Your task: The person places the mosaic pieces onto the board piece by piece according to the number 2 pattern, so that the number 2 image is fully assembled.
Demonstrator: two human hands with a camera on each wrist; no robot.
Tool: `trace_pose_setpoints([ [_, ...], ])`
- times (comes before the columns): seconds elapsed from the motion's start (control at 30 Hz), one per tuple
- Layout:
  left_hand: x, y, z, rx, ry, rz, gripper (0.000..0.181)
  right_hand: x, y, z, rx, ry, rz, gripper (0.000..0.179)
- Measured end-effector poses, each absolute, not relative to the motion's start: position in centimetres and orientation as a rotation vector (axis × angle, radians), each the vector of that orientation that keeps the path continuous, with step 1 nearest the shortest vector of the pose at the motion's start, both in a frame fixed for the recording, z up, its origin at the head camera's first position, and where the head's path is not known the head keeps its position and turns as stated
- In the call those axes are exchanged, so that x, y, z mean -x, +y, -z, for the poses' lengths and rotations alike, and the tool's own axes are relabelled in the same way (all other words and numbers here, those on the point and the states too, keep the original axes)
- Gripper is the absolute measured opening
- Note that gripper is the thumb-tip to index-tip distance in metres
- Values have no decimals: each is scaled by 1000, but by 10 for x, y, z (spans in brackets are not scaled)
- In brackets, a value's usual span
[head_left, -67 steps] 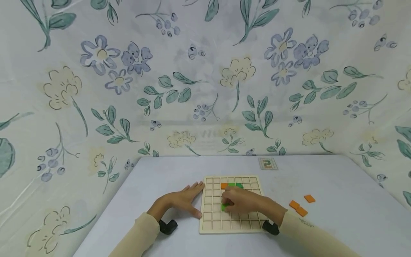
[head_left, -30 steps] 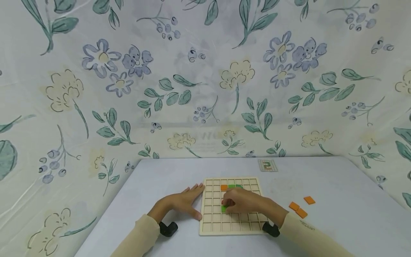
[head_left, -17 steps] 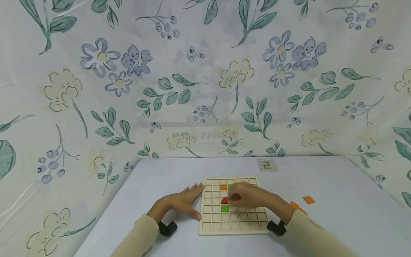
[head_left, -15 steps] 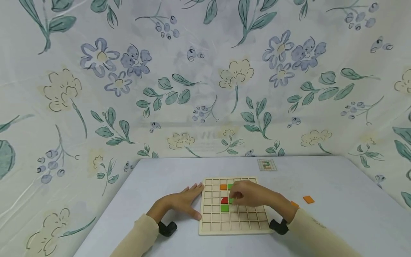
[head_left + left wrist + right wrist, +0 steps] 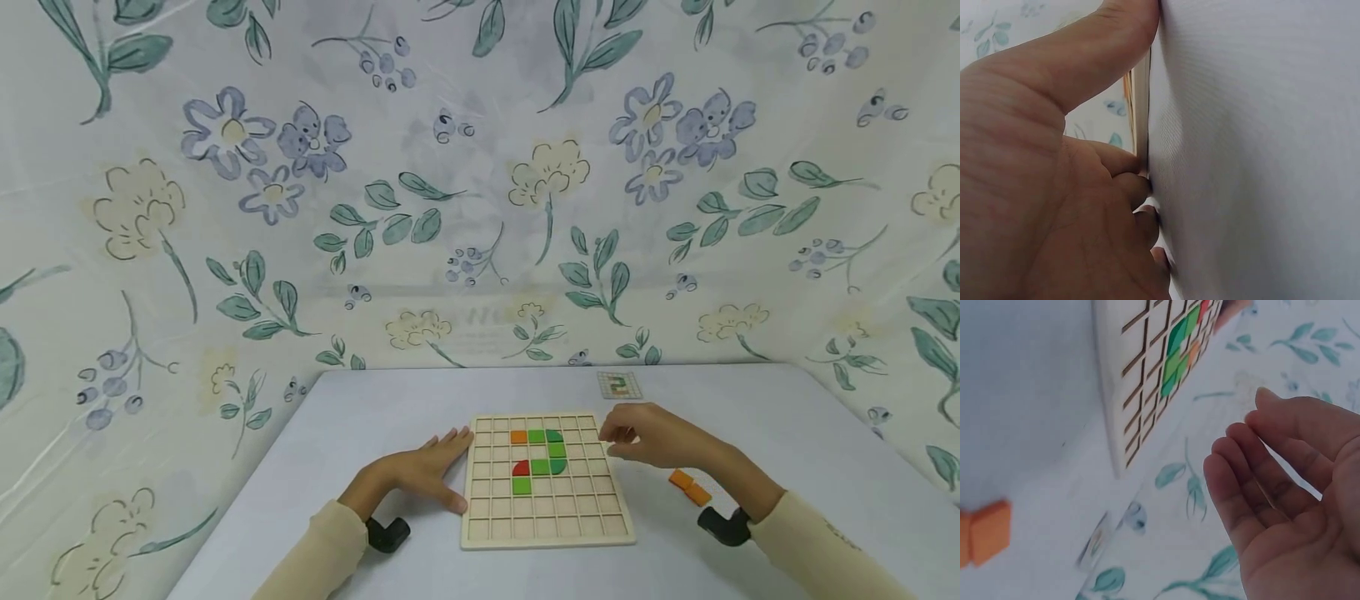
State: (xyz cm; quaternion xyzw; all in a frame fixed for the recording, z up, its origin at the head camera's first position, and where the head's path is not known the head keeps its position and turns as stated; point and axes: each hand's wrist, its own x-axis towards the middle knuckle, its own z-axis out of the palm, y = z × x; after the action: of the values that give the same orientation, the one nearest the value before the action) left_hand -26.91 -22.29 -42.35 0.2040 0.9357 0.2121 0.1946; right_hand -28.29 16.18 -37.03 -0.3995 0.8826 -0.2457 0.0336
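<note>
A pale wooden grid board lies on the table in the head view. On it, an orange square tile, several green tiles and a red rounded tile form a hooked figure. My left hand lies spread at the board's left edge, thumb and fingertips against it. Over the board's upper right edge hovers my right hand, fingers loosely bent. Its palm and fingers hold nothing in the right wrist view. Two orange tiles lie on the table below the right forearm.
At the back of the table lies a small pattern card printed with a coloured figure on a grid. A white flowered cloth hangs behind and at the sides of the table.
My right hand has lifted off the tiles and moved right, past the board's edge, uncovering the red and green tiles. It now hides the farthest loose orange tile. My left hand has stayed put.
</note>
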Motion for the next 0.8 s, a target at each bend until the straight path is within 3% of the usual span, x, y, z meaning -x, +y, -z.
trace_pose_setpoints([
  [0.3,267,-224,423,-554,2624,-595,117,276,220,371,1126,2780,826,17],
  [0.8,268,-223,420,-545,2631,-583,116,274,272,387,825,2820,863,26],
])
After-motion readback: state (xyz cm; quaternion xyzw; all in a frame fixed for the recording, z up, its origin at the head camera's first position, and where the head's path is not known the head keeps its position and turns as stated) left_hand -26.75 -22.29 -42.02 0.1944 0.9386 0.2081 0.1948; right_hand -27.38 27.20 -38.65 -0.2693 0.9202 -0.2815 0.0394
